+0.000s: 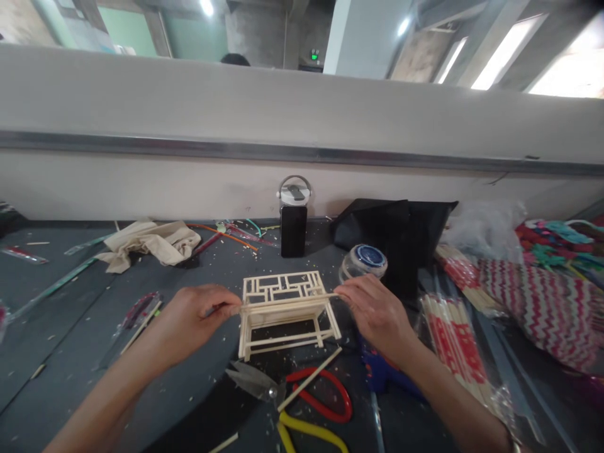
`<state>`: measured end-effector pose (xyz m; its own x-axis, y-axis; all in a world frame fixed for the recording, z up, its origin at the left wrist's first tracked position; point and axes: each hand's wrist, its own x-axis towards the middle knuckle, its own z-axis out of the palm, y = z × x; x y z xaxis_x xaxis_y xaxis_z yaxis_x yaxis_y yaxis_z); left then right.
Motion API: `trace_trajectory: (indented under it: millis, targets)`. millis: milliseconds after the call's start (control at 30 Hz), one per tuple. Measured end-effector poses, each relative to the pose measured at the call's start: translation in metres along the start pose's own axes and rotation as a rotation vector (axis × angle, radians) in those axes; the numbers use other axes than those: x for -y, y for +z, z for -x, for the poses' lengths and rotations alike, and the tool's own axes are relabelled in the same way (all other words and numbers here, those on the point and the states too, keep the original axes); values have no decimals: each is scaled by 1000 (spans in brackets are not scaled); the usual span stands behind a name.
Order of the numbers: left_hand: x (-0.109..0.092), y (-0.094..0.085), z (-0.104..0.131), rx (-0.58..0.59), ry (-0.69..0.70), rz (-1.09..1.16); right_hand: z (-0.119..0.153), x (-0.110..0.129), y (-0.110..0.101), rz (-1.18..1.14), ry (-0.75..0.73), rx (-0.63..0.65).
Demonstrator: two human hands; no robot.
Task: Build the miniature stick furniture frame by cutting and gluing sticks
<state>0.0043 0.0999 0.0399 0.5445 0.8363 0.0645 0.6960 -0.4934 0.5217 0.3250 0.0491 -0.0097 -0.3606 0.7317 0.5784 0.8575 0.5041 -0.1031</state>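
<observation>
A small frame built of thin wooden sticks stands on the dark table in front of me. Across its upper part runs a thin wooden stick. My left hand pinches that stick's left end, while the fingers of my right hand close on its right end. Whether the stick touches the frame I cannot tell. Closer to me lie shears with one red and one yellow handle, a loose stick resting across them. Partly hidden below my right forearm is a blue tool.
Behind the frame stand a dark phone, a bottle with a handle and a clear jar. A beige cloth lies left. Packs of sticks, black fabric and a zigzag-patterned bag occupy the right. Scraps litter the table.
</observation>
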Motion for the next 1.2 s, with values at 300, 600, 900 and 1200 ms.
trace_trajectory:
  millis: [300, 600, 900, 1200]
  targets:
    - [0, 1, -1, -8, -6, 28, 1, -2, 2, 1, -25, 14]
    - [1, 3, -1, -13, -15, 55, 1, -1, 2, -4, -12, 23]
    - [0, 2, -2, -26, -8, 86, 2, -1, 2, -21, -3, 24]
    - [2, 3, -1, -10, -9, 42, 3, -2, 2, -6, -15, 18]
